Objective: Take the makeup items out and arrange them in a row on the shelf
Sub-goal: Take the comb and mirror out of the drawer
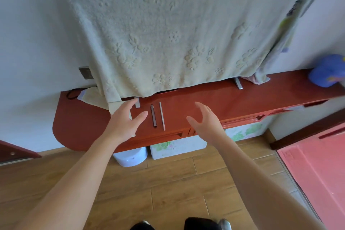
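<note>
On shelf [242, 99]: dark stick [153, 115], pale stick [162, 115], parallel; our left hand [124, 124], right hand [206, 123] spread, empty; next, likely, we fetch another.

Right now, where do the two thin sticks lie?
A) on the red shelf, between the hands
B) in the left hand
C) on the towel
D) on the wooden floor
A: the dark stick and the silver stick lie side by side on the red shelf, between the empty left hand and right hand.
</note>
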`<state>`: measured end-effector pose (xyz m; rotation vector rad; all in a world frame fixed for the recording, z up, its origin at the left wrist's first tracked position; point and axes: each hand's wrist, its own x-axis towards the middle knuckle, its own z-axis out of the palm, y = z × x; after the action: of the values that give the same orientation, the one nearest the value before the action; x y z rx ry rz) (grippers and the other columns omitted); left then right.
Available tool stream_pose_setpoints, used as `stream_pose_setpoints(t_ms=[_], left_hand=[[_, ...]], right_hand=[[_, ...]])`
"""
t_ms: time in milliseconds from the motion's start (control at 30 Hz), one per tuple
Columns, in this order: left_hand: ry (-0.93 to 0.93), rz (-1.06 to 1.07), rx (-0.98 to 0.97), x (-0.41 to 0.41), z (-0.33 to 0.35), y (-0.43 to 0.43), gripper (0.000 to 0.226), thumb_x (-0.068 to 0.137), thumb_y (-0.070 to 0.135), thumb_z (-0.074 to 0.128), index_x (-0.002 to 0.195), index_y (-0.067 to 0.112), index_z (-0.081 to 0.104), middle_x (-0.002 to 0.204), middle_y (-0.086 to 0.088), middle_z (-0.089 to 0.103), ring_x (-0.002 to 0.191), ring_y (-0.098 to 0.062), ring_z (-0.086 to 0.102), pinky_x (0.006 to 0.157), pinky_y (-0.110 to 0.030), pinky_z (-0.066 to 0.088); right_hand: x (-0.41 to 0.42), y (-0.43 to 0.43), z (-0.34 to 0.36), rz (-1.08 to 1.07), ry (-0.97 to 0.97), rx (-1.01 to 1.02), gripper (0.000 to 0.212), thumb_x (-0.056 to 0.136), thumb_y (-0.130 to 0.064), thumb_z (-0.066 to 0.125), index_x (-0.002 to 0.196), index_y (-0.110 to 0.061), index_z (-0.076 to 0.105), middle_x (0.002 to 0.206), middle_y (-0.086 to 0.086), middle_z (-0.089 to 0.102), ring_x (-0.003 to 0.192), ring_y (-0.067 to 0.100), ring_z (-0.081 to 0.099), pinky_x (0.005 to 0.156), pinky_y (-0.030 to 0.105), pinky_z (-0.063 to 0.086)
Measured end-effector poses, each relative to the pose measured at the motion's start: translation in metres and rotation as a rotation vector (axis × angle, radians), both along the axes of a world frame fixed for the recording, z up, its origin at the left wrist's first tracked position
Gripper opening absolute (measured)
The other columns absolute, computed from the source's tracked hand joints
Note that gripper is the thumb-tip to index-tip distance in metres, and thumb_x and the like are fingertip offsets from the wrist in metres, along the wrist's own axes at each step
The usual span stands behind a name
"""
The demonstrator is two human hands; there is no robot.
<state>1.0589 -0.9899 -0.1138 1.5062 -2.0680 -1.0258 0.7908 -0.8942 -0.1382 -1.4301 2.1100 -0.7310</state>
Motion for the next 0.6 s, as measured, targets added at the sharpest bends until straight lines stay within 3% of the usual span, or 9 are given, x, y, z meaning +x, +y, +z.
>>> stream_pose_setpoints(t_ms=[200, 400, 533, 600], left_hand=[[0.069, 0.046, -0.053, -0.121, 0.019, 0.042, 0.065, 0.09, 0.047, 0.065, 0.148, 0.032, 0.04, 0.15, 0.008, 0.043, 0.137, -0.007, 0.039, 0.107, -0.027, 0.033], [0.079, -0.004, -0.068, -0.242, 0.015, 0.085, 0.072, 0.085, 0.049, 0.069, 0.148, 0.035, 0.036, 0.152, 0.016, 0.038, 0.139, -0.001, 0.035, 0.115, -0.033, 0.031], [0.033, -0.035, -0.111, -0.291, 0.02, 0.091, 0.074, 0.087, 0.053, 0.064, 0.151, 0.033, 0.032, 0.158, 0.017, 0.03, 0.143, -0.001, 0.027, 0.118, -0.033, 0.028], [-0.001, -0.043, -0.131, -0.308, 0.021, 0.085, 0.074, 0.089, 0.055, 0.061, 0.152, 0.033, 0.029, 0.159, 0.017, 0.027, 0.145, 0.0, 0.024, 0.119, -0.033, 0.026]], right_hand=[[-0.112, 0.043, 0.02, -0.011, -0.042, -0.071, 0.075, 0.088, -0.052, 0.063, 0.15, -0.026, 0.032, 0.151, -0.011, 0.04, 0.136, 0.007, 0.039, 0.107, 0.029, 0.037], [-0.23, 0.079, 0.027, 0.041, -0.044, -0.053, 0.082, 0.083, -0.05, 0.071, 0.151, -0.025, 0.032, 0.151, -0.013, 0.039, 0.131, 0.002, 0.04, 0.097, 0.02, 0.034], [-0.29, 0.084, 0.033, 0.049, 0.021, -0.011, 0.078, 0.086, -0.054, 0.064, 0.151, -0.026, 0.032, 0.153, -0.009, 0.037, 0.126, 0.008, 0.045, 0.101, 0.026, 0.038], [-0.314, 0.077, 0.036, 0.062, 0.074, -0.006, 0.074, 0.088, -0.055, 0.06, 0.15, -0.026, 0.033, 0.153, -0.008, 0.037, 0.135, 0.01, 0.04, 0.107, 0.032, 0.038]])
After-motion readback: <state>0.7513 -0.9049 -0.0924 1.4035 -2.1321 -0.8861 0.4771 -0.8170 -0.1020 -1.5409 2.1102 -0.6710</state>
